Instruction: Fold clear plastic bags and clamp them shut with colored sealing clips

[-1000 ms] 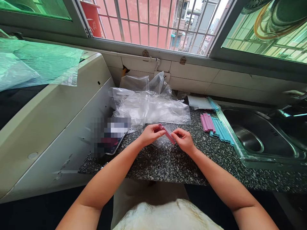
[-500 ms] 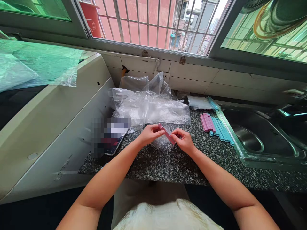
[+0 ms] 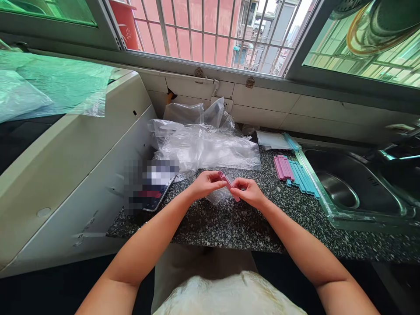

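Note:
A pink bag sealing clip [image 3: 227, 180] is held slantwise between my two hands over the counter. My left hand [image 3: 206, 185] is closed round its upper end, thumb lying along it. Lower down, my right hand [image 3: 249, 192] pinches the same clip between thumb and fingers. A clear plastic edge shows along the clip's right side; how far it sits inside the clip cannot be made out. Beneath the hands lies a small clear plastic piece [image 3: 216, 197]. To the right rest several pink clips [image 3: 283, 167] beside several blue clips [image 3: 303, 177].
Crumpled clear plastic bags [image 3: 210, 146] cover the back of the speckled counter [image 3: 226, 227]. A tablet-like device [image 3: 160, 194], partly blurred, leans at left beside a white appliance [image 3: 108, 162]. A flat clear packet [image 3: 274, 140] lies near the steel sink [image 3: 354, 175].
My right hand has shifted slightly left along the pink clip, and the clip's lower end has dipped a little. Both hands keep their hold.

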The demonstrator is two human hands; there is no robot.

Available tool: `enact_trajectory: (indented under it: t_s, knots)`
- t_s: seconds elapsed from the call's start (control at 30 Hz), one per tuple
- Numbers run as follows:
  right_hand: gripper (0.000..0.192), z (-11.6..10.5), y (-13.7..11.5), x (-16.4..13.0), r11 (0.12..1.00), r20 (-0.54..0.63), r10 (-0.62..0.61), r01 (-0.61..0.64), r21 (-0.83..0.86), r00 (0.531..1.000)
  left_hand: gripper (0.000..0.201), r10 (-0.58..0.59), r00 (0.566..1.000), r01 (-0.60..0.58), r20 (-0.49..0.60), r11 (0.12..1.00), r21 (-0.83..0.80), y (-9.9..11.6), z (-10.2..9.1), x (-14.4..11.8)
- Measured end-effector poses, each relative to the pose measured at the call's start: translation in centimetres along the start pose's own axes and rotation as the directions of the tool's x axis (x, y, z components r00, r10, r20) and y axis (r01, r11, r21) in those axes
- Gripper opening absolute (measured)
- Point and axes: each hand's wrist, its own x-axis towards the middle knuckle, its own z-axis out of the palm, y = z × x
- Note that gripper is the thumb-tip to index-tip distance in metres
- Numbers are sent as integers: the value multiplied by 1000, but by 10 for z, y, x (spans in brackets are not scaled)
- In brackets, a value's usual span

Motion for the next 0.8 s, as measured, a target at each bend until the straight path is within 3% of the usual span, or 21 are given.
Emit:
enact_trajectory:
  t_s: [0.3, 0.8]
  knots:
    - [29, 4, -4, -1, 998, -65, -34, 30, -60, 997, 30, 51, 991, -44, -122, 997, 63, 5, -3, 1]
    - [26, 5, -3, -2, 996, -90, -43, 36, -78, 995, 30, 95, 984, -83, -148, 993, 83, 2, -2, 1]
